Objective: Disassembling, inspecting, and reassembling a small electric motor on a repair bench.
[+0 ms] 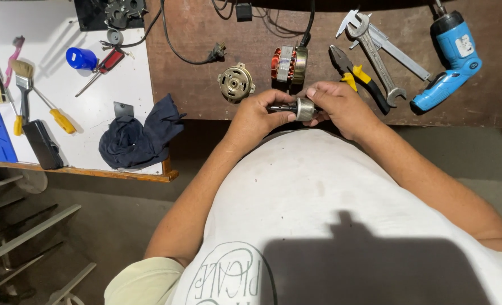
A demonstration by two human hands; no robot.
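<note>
I hold a small motor rotor in both hands, just off the near edge of the brown surface and over my white shirt. My left hand has its fingers closed around the dark shaft end, and my right hand has its fingers curled tight over the silvery drum, so both hands are shut on the same piece. Just beyond my hands, near that edge, lie a round metal motor end cap and a stator with copper windings, close to each other but apart. Near my right hand rest yellow-handled pliers, then a wrench lying across a caliper, and toward the right edge a blue cordless screwdriver. To the left, on the white surface, a dark blue cloth is bunched by the near edge, with a yellow-handled screwdriver, a paintbrush, a blue cap and a black box farther left.
</note>
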